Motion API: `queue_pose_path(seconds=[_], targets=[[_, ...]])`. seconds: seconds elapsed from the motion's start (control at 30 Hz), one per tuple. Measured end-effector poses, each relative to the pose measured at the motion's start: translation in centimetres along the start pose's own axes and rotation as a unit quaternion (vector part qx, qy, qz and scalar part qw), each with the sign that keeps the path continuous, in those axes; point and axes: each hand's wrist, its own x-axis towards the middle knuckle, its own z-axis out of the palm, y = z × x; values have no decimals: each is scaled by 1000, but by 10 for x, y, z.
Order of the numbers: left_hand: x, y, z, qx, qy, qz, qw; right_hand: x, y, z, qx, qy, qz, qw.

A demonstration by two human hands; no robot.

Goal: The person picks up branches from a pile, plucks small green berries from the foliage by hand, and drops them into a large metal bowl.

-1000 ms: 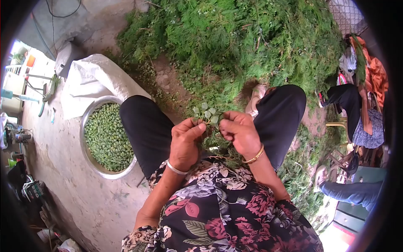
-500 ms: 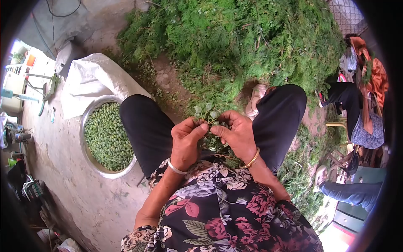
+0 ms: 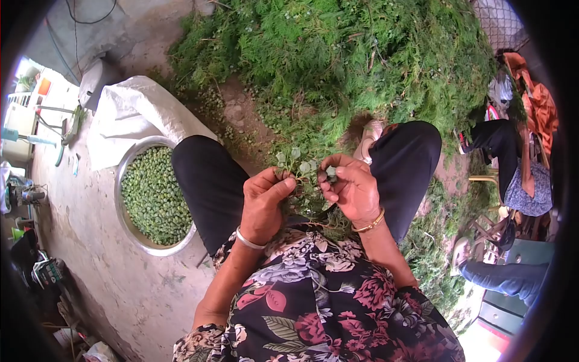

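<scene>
1. The left hand (image 3: 262,205), wearing a silver bangle (image 3: 249,240), pinches the stem of a conifer sprig (image 3: 294,160) between thumb and forefinger, its other fingers curled in; pale green cones stand out from the sprig above the fingertips
2. The right hand (image 3: 354,188), wearing a gold-coloured bangle (image 3: 369,223), is just beside it, thumb and forefinger closed on a small green clump (image 3: 331,174), probably cones, though it is too small to be sure; its lower fingers are bent
3. Both hands are between the knees of the black trousers (image 3: 208,181), in front of the floral shirt (image 3: 325,295), with more greenery (image 3: 330,224) below them near the lap
4. The round metal basin (image 3: 160,251), full of loose green cones (image 3: 155,196), sits on the floor (image 3: 108,241) beside the left knee, next to a white sack (image 3: 132,117)
5. A large heap of cut conifer branches (image 3: 362,66) covers the ground beyond the feet
6. At the right edge of the view are a person in a patterned top (image 3: 529,190) and another person's leg in blue jeans (image 3: 503,279)
</scene>
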Motion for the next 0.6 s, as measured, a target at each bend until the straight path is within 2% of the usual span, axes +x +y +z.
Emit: queue_pose_path(seconds=[0.13,0.2,0.23,0.33,0.37,0.43,0.57,0.6], targets=[[2,-2,-3,67,-10,21,997,0,-13,5,-42,7,7,999],[1,-1,-3,96,-13,32,995,2,-11,6,-158,61,-4,986],[1,-1,-3,131,-16,33,991,3,-9,5,-157,61,-5,986],[0,-1,1,185,-27,33,982,6,-4,3,-312,48,-3,949],[-1,-1,2,203,-35,33,978,8,-1,2,-312,48,-3,949],[-2,2,4,225,-42,43,973,13,5,-1,-504,23,-152,850],[-4,2,7,211,-40,25,976,10,2,5,-525,33,-157,836],[-5,2,7,199,-37,13,979,8,2,9,-493,45,-158,854]])
